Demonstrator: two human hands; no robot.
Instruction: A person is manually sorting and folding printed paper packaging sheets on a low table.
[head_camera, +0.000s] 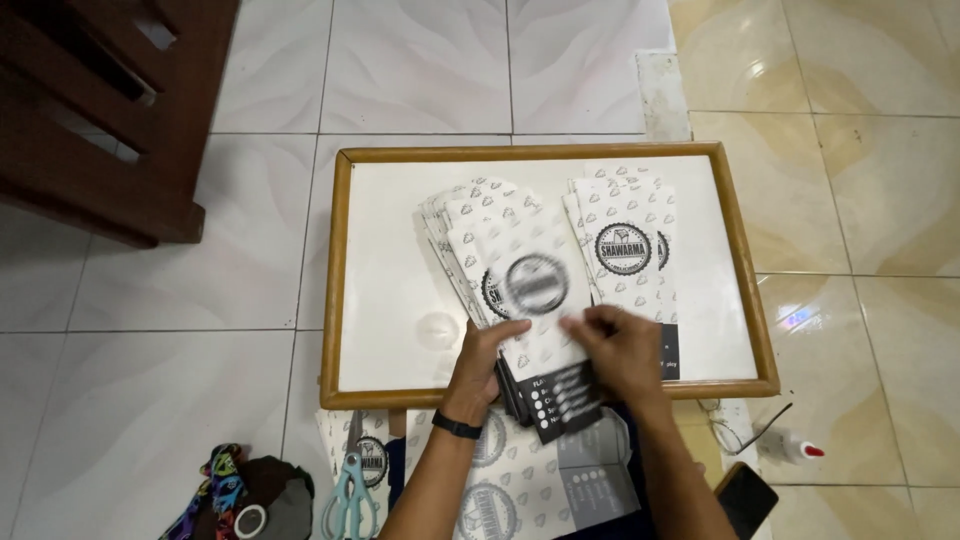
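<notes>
A white board with a wooden frame (345, 280) lies on the tiled floor. On it sit two stacks of printed white paper sleeves with round black emblems and black ends. My left hand (483, 358) and my right hand (618, 346) both press on the left, fanned stack (505, 250), gripping its lower end near the board's front edge. The second stack (625, 235) lies just to the right, partly under my right hand. A dark band circles my left wrist.
More printed sheets (520, 480) lie under my arms in front of the board. Pale blue scissors (348, 490) and a colourful strap (215, 490) sit at lower left, a small glue bottle (795, 450) and a dark phone (745, 497) at lower right. Dark wooden furniture (110, 110) stands at upper left.
</notes>
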